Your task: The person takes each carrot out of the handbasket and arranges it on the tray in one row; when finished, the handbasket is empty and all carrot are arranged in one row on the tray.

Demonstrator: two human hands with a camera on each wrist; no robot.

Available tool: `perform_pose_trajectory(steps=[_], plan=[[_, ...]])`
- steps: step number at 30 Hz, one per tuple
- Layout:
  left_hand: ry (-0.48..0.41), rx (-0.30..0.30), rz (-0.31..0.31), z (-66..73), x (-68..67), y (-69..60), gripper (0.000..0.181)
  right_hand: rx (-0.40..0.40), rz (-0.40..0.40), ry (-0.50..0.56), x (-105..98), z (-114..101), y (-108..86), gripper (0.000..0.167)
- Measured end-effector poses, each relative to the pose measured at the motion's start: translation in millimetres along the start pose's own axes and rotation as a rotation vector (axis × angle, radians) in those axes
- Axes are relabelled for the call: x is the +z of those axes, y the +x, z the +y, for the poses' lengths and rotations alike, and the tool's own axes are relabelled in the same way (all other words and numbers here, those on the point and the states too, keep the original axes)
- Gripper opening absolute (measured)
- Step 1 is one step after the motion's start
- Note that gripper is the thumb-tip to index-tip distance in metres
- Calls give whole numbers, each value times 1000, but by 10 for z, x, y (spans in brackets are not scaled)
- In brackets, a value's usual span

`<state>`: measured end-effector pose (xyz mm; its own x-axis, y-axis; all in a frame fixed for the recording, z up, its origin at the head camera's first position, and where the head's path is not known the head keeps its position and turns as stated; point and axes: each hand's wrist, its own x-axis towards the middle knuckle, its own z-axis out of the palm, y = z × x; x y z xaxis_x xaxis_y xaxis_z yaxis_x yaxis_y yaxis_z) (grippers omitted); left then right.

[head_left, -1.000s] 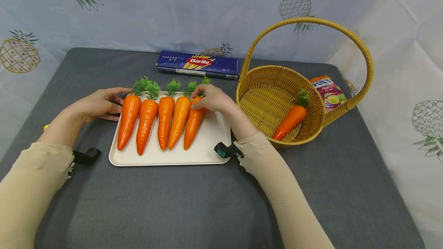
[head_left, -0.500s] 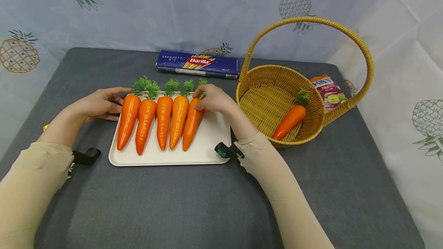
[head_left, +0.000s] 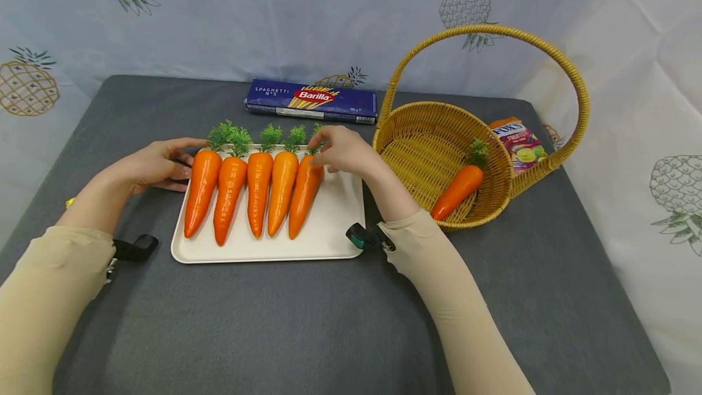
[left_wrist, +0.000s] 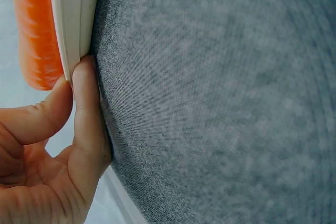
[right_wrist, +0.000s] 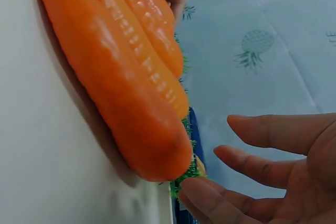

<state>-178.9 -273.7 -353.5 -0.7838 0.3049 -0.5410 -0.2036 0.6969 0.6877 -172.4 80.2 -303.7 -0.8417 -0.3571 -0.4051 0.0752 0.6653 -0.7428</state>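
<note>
Several orange carrots with green leafy tops lie side by side on a cream tray [head_left: 342, 230]. My left hand [head_left: 159, 164] is at the tray's left edge; in the left wrist view the thumb and a finger pinch its rim [left_wrist: 79, 19], close to a carrot [left_wrist: 37, 40]. Over the leafy top of the rightmost carrot [head_left: 304, 197] is my right hand [head_left: 348, 151]. Its fingers are spread and hold nothing in the right wrist view, a small gap from that carrot's thick end [right_wrist: 157, 156]. Part of the leaves is hidden behind the fingers.
A wicker basket [head_left: 408, 163] with a tall handle stands right of the tray, one carrot [head_left: 459, 192] inside. Behind the tray lies a blue spaghetti box [head_left: 311, 102]. A FOX'S candy bag [head_left: 521, 146] lies behind the basket's right side. Grey cloth covers the table [head_left: 263, 328].
The three carrots on the right shifted slightly left on the tray. My right hand let go of the rightmost carrot and lifted slightly up and right. The left hand stayed at the tray.
</note>
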Motion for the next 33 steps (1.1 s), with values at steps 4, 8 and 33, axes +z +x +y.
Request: perform_pose_trajectory(steps=[4, 8, 33], plan=[[-3, 1, -1, -7, -2, 5, 71, -11, 6, 26, -38, -14, -37, 38], [-8, -1, -5, -11, -6, 7, 71, -22, 16, 32, -66, -38, -72, 39], [-2, -7, -7, -6, -7, 8, 71, -125, 107, 45, -385, -129, -425, 30]])
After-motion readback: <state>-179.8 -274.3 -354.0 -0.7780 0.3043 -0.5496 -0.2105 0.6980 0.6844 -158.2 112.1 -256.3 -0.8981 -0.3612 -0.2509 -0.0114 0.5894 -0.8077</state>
